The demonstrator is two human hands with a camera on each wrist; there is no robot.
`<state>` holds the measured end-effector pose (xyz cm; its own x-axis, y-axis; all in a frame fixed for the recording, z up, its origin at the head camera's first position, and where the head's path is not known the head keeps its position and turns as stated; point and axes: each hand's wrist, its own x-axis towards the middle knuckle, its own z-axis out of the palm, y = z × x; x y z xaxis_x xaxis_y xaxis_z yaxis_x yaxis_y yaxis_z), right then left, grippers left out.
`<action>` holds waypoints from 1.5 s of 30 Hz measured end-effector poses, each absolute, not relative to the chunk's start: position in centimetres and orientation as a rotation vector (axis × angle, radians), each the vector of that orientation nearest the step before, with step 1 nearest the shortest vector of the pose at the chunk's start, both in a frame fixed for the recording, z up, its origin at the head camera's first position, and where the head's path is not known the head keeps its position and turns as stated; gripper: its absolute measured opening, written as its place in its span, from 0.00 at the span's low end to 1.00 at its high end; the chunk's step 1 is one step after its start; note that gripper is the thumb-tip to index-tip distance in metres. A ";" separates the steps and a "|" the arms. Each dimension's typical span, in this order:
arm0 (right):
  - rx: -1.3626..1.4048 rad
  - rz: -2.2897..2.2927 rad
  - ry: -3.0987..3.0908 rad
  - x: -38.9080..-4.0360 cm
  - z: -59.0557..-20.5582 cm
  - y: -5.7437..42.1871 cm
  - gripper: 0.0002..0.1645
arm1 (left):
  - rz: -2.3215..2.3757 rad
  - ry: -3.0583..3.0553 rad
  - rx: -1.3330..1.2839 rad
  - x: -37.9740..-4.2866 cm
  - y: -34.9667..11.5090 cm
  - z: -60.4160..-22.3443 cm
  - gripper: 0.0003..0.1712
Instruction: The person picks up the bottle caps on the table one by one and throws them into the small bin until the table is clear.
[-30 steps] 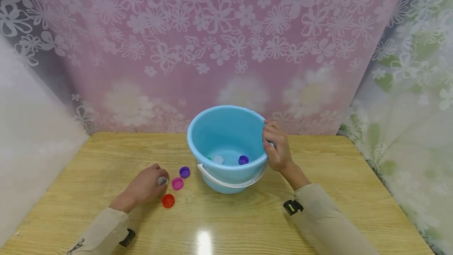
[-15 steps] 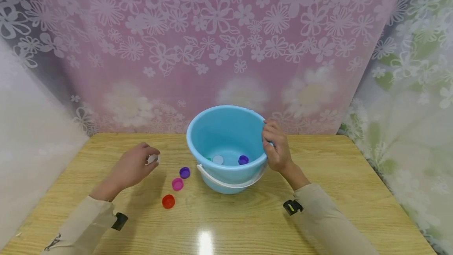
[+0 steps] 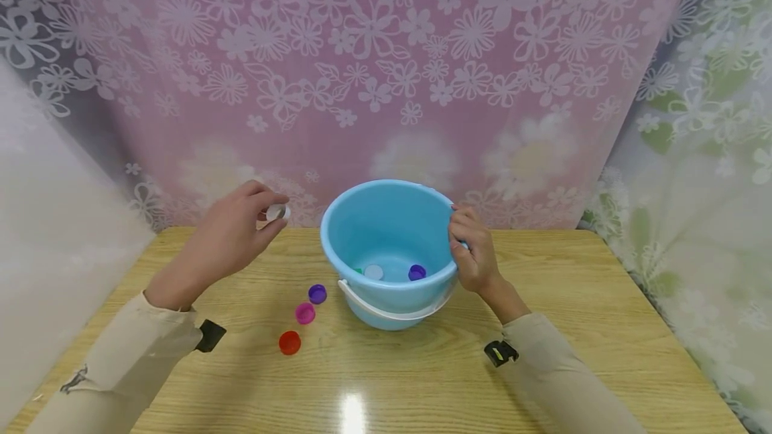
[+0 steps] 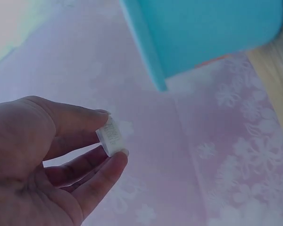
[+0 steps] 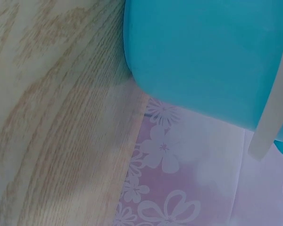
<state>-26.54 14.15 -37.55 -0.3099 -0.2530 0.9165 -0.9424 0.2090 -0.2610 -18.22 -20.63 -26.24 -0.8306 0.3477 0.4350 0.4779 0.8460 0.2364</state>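
Note:
My left hand (image 3: 232, 233) is raised above the table, left of the bucket, and pinches a white bottle cap (image 4: 111, 135) between thumb and fingers. My right hand (image 3: 474, 250) grips the right side of the light blue bucket's (image 3: 392, 297) rim. Inside the bucket lie a purple cap (image 3: 417, 272), a whitish cap (image 3: 374, 272) and a sliver of something green (image 3: 358, 270), mostly hidden by the rim. On the table left of the bucket, a purple cap (image 3: 317, 294), a pink cap (image 3: 305, 313) and a red cap (image 3: 289, 343) form a loose row.
The bucket's white handle (image 3: 398, 315) hangs down across its front. A wooden table (image 3: 386, 380) carries everything. Behind it hangs a pink flowered curtain (image 3: 374, 86), with a pale flowered cloth (image 3: 699, 220) at the right.
My left hand has lifted the white cap off the table beside the other caps, drawing back left and then rising. The right hand stays on the bucket's rim.

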 end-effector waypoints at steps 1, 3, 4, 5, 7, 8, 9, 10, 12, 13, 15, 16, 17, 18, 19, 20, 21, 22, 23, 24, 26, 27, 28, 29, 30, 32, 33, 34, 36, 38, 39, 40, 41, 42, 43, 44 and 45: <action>1.126 1.136 -1.720 -26.5 -37.5 14.2 0.11 | -0.478 -2.641 -0.624 -18.2 -20.2 -25.7 0.16; 1.128 1.134 -1.722 -26.5 -37.5 14.2 0.11 | -0.482 -2.637 -0.649 -18.3 -19.2 -24.8 0.16; 1.128 1.133 -1.725 -26.5 -37.5 14.3 0.11 | -0.487 -2.634 -0.663 -18.4 -18.8 -24.4 0.16; 1.127 1.131 -1.727 -26.5 -37.5 14.3 0.11 | -0.488 -2.635 -0.677 -18.5 -18.3 -24.1 0.16; 1.127 1.130 -1.729 -26.6 -37.5 14.3 0.11 | -0.500 -2.639 -0.708 -18.8 -17.4 -23.6 0.16; 1.126 1.132 -1.731 -26.6 -37.6 14.4 0.11 | -0.506 -2.636 -0.730 -19.0 -16.9 -23.5 0.16; 1.125 1.133 -1.731 -26.6 -37.6 14.4 0.11 | -0.507 -2.635 -0.747 -19.2 -16.5 -23.4 0.15; 1.124 1.134 -1.731 -26.6 -37.6 14.4 0.11 | -0.510 -2.639 -0.764 -19.4 -16.1 -23.3 0.15; 1.126 1.137 -1.726 -26.6 -37.6 14.4 0.11 | -0.506 -2.653 -0.793 -19.7 -15.4 -23.2 0.15; 1.128 1.137 -1.723 -26.6 -37.7 14.3 0.11 | -0.507 -2.658 -0.810 -19.8 -15.1 -23.2 0.15; 1.134 1.139 -1.717 -26.7 -37.6 14.3 0.11 | -0.500 -2.673 -0.831 -20.1 -14.6 -23.3 0.15; 1.135 1.141 -1.714 -26.7 -37.7 14.3 0.11 | -0.497 -2.680 -0.845 -20.2 -14.3 -23.4 0.15; 1.137 1.144 -1.711 -26.7 -37.7 14.3 0.11 | -0.495 -2.691 -0.854 -20.4 -14.1 -23.4 0.15; 1.137 1.146 -1.709 -26.7 -37.7 14.3 0.11 | -0.493 -2.700 -0.866 -20.6 -13.9 -23.5 0.16; 1.135 1.148 -1.709 -26.7 -37.7 14.2 0.11 | -0.493 -2.712 -0.874 -20.7 -13.7 -23.6 0.16; 1.133 1.150 -1.709 -26.6 -37.7 14.2 0.11 | -0.487 -2.725 -0.881 -20.9 -13.6 -23.7 0.16; 1.132 1.151 -1.709 -26.6 -37.7 14.2 0.11 | -0.486 -2.739 -0.887 -21.0 -13.4 -23.8 0.17; 1.129 1.150 -1.710 -26.6 -37.7 14.2 0.11 | -0.486 -2.749 -0.892 -21.1 -13.2 -23.9 0.17; 1.128 1.148 -1.712 -26.6 -37.7 14.2 0.11 | -0.482 -2.758 -0.895 -21.3 -13.1 -24.1 0.17; 1.127 1.146 -1.714 -26.6 -37.6 14.2 0.11 | -0.479 -2.764 -0.901 -21.4 -13.0 -24.2 0.17; 1.125 1.140 -1.715 -26.6 -37.6 14.2 0.11 | -0.471 -2.771 -0.914 -21.6 -12.7 -24.6 0.17; 1.125 1.139 -1.715 -26.6 -37.6 14.2 0.11 | -0.461 -2.772 -0.922 -21.7 -12.6 -24.8 0.17; 1.126 1.138 -1.716 -26.6 -37.6 14.2 0.11 | -0.449 -2.772 -0.930 -21.9 -12.4 -25.0 0.17; 1.126 1.138 -1.716 -26.6 -37.6 14.3 0.11 | -0.441 -2.774 -0.941 -22.0 -12.3 -25.3 0.16; 1.127 1.137 -1.717 -26.6 -37.6 14.3 0.11 | -0.435 -2.775 -0.951 -22.1 -12.2 -25.5 0.16; 1.129 1.136 -1.717 -26.6 -37.6 14.3 0.11 | -0.424 -2.771 -0.969 -22.2 -12.0 -25.9 0.16; 1.130 1.137 -1.717 -26.6 -37.7 14.3 0.11 | -0.427 -2.769 -0.975 -22.2 -11.9 -26.0 0.16; 1.131 1.136 -1.718 -26.6 -37.7 14.3 0.11 | -0.432 -2.766 -0.981 -22.2 -11.9 -26.1 0.15; 1.130 1.132 -1.719 -26.6 -37.7 14.3 0.11 | -0.443 -2.761 -0.983 -22.2 -11.7 -26.3 0.16; 1.130 1.131 -1.718 -26.5 -37.7 14.3 0.11 | -0.452 -2.760 -0.978 -22.2 -11.5 -26.4 0.16; 1.129 1.131 -1.717 -26.5 -37.7 14.3 0.10 | -0.453 -2.762 -0.972 -22.2 -11.5 -26.4 0.16; 1.130 1.132 -1.716 -26.5 -37.7 14.3 0.10 | -0.453 -2.766 -0.967 -22.1 -11.4 -26.4 0.16; 1.131 1.133 -1.715 -26.5 -37.7 14.3 0.10 | -0.454 -2.773 -0.959 -22.1 -11.4 -26.5 0.16; 1.131 1.135 -1.714 -26.4 -37.7 14.3 0.10 | -0.457 -2.777 -0.953 -22.1 -11.3 -26.5 0.16; 1.130 1.138 -1.714 -26.4 -37.7 14.3 0.10 | -0.460 -2.784 -0.948 -22.0 -11.3 -26.5 0.16; 1.130 1.141 -1.713 -26.4 -37.6 14.4 0.10 | -0.463 -2.791 -0.943 -22.0 -11.3 -26.6 0.17; 1.130 1.142 -1.711 -26.3 -37.6 14.4 0.10 | -0.464 -2.798 -0.939 -22.0 -11.2 -26.6 0.17</action>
<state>-26.33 14.37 -37.63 -0.3067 -0.2493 0.9186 -0.9440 0.2031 -0.2601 -21.95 -11.21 -26.59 -0.7916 0.5616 0.2408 0.6092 0.7556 0.2407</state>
